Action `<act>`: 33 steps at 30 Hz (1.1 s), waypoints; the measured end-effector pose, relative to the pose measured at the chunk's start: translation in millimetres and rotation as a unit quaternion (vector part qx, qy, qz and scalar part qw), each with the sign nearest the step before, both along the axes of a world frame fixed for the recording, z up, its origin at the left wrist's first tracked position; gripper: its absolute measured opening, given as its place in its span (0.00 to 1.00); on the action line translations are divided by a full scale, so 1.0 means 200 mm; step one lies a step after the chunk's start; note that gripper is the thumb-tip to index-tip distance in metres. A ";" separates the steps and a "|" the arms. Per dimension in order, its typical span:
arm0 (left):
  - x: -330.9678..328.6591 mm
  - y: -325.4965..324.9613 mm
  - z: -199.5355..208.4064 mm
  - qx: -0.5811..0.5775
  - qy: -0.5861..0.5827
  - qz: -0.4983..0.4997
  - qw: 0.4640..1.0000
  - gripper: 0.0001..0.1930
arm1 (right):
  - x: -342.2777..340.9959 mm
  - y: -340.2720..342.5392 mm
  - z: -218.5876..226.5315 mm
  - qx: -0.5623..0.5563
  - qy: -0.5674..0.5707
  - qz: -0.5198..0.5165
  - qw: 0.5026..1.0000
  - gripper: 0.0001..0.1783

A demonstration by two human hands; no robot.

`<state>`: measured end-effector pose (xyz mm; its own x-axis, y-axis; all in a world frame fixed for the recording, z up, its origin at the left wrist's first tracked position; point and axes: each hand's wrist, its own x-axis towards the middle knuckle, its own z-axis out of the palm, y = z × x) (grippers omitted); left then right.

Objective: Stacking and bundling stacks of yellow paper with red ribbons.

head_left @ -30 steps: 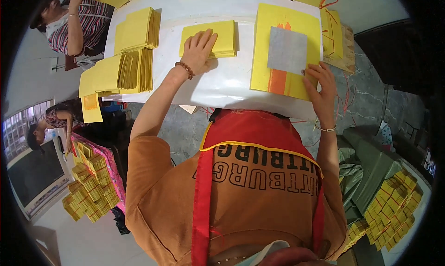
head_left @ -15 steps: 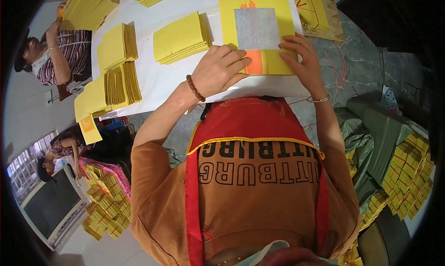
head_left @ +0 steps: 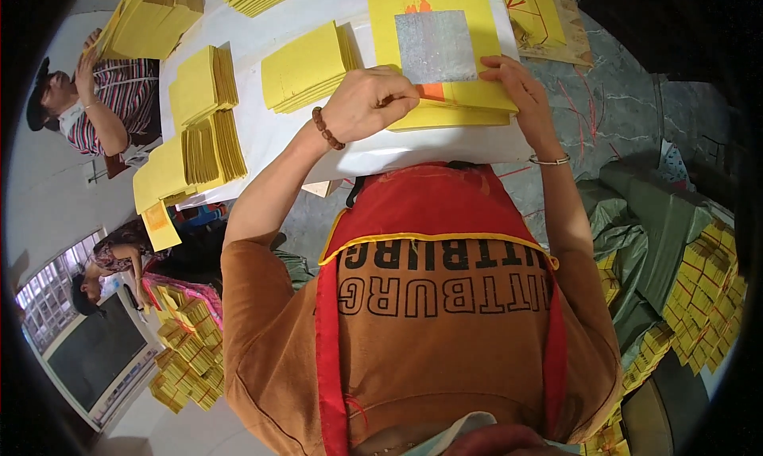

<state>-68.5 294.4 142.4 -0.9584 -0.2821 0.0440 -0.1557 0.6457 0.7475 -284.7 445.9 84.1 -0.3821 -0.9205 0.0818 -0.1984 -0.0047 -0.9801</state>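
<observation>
On the white-covered table in front of me lies a stack of yellow paper sheets (head_left: 453, 119). The top yellow paper sheet (head_left: 499, 43) bears a silver-grey square (head_left: 435, 47) and an orange patch, now partly covered. My left hand (head_left: 367, 102), with a beaded bracelet at its wrist, is closed in a pinch at the sheet's near left edge. My right hand (head_left: 523, 97) grips the near right edge with bent fingers. Between them the sheet's near edge stands raised off the stack. The left fingertips are partly hidden.
Yellow paper stacks (head_left: 308, 67) stand left of my hands, with further stacks (head_left: 203, 86) beyond. A tied yellow bundle (head_left: 532, 11) lies on a board at the right. Two other people are at the left. Bundles (head_left: 707, 297) are piled at the lower right.
The top sheet's near edge has come up off the stack, covering much of the orange patch. My left fingers have curled from lying flat into a pinch; my right hand has shifted slightly.
</observation>
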 end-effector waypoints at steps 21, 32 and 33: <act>0.01 -0.11 0.02 0.103 0.003 -0.062 0.993 0.14 | -0.08 -0.03 -0.11 -0.095 0.183 0.060 0.977 0.12; 0.10 -0.08 -0.07 -0.294 0.090 0.007 0.952 0.22 | -0.01 -0.03 0.07 -0.112 0.410 0.023 0.905 0.14; 0.13 -0.05 -0.06 -0.286 0.092 -0.015 0.954 0.22 | -0.01 -0.01 0.07 -0.112 0.410 0.025 0.905 0.14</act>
<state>-43.1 284.1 130.9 -0.9271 -0.1336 0.3501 -0.0304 0.9580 0.2851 -286.4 443.4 98.2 -0.0670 -0.8596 0.5065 -0.8529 -0.2141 -0.4761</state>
